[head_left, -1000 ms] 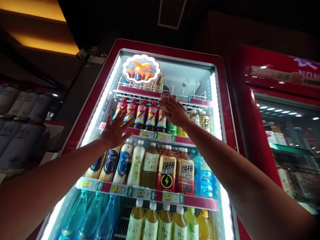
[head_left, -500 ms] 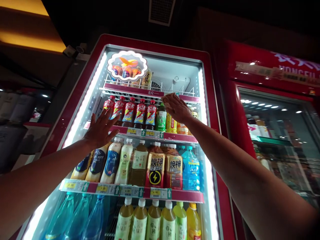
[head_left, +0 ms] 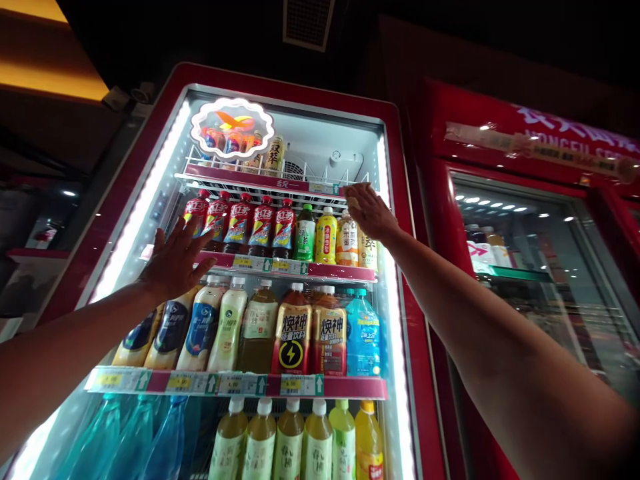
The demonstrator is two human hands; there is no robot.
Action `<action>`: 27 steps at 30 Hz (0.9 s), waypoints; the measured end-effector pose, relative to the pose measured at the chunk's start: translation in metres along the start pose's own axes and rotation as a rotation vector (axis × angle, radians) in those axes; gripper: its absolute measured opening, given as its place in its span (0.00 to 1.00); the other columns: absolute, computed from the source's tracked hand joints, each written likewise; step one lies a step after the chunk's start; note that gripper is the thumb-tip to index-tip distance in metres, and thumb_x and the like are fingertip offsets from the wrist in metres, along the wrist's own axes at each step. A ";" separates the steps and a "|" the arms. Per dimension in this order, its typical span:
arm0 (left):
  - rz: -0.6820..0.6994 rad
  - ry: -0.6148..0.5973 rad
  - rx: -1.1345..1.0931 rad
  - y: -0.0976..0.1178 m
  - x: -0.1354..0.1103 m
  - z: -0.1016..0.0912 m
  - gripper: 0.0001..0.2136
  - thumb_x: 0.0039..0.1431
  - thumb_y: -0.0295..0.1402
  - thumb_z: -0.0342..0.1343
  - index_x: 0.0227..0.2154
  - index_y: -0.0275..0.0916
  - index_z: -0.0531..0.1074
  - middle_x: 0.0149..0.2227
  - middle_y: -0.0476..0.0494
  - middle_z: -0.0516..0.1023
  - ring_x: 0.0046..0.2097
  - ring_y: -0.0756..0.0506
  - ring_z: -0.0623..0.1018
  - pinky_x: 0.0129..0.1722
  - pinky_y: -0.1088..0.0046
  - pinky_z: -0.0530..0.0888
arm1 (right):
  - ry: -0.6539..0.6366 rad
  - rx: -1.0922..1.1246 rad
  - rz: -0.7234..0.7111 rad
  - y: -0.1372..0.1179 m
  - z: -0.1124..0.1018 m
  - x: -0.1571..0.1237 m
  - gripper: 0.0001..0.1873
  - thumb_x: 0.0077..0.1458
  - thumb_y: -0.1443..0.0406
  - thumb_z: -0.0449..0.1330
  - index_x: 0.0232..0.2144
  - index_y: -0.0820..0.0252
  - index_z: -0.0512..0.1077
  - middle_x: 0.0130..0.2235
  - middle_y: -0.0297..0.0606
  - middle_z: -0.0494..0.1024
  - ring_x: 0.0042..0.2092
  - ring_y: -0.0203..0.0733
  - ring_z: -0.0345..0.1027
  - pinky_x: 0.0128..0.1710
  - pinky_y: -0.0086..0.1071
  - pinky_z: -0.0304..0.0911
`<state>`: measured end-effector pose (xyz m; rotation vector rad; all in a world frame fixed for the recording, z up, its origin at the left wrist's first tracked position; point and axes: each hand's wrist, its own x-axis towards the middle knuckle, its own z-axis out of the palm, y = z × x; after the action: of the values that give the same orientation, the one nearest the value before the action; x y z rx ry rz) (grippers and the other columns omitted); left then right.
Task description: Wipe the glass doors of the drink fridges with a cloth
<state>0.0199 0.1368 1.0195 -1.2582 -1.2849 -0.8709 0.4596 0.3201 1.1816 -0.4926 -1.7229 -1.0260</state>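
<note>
My left hand (head_left: 177,260) is open, fingers spread, its palm toward the glass door (head_left: 320,137) of a lit drinks cooler. It appears to rest on the glass, in front of the red-capped bottles (head_left: 240,220). Higher up on the right, my right hand (head_left: 374,215) holds a brownish cloth (head_left: 359,189) under its fingers, pressed against the same door. The cloth lies in front of the right end of the top shelf strip (head_left: 245,179). Part of the cloth is hidden by the fingers.
The cooler's red frame (head_left: 400,153) surrounds the door. Behind the glass stand several rows of bottles, among them energy drinks (head_left: 291,333) and a blue bottle (head_left: 363,337). A second red cooler (head_left: 450,140) stands to the right. An air vent (head_left: 307,21) is overhead.
My right hand and the cloth have slid right along the glass, toward the door's right edge. My left hand stays spread near the same bottles. The whole view has shifted slightly.
</note>
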 end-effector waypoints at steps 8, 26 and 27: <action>-0.030 -0.019 -0.002 0.016 -0.004 -0.010 0.31 0.72 0.47 0.34 0.69 0.35 0.59 0.76 0.30 0.45 0.77 0.29 0.43 0.71 0.37 0.46 | 0.021 0.035 0.148 0.024 -0.001 -0.029 0.36 0.70 0.48 0.41 0.74 0.51 0.51 0.76 0.33 0.51 0.78 0.52 0.36 0.76 0.60 0.41; -0.027 0.041 0.002 0.011 -0.012 0.006 0.30 0.73 0.52 0.32 0.72 0.53 0.53 0.78 0.46 0.33 0.77 0.33 0.38 0.72 0.41 0.39 | -0.087 -0.008 0.186 0.052 -0.020 -0.095 0.35 0.70 0.49 0.43 0.74 0.50 0.52 0.77 0.33 0.49 0.77 0.53 0.36 0.76 0.60 0.41; -0.023 0.046 -0.005 0.011 -0.012 0.006 0.29 0.72 0.52 0.33 0.73 0.55 0.51 0.78 0.48 0.31 0.77 0.33 0.38 0.72 0.40 0.39 | -0.091 -0.005 0.171 0.056 -0.021 -0.090 0.34 0.70 0.49 0.42 0.74 0.50 0.51 0.77 0.32 0.50 0.77 0.53 0.37 0.76 0.60 0.41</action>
<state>0.0271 0.1426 1.0048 -1.2228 -1.2636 -0.9152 0.5471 0.3468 1.1244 -0.6861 -1.7253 -0.8980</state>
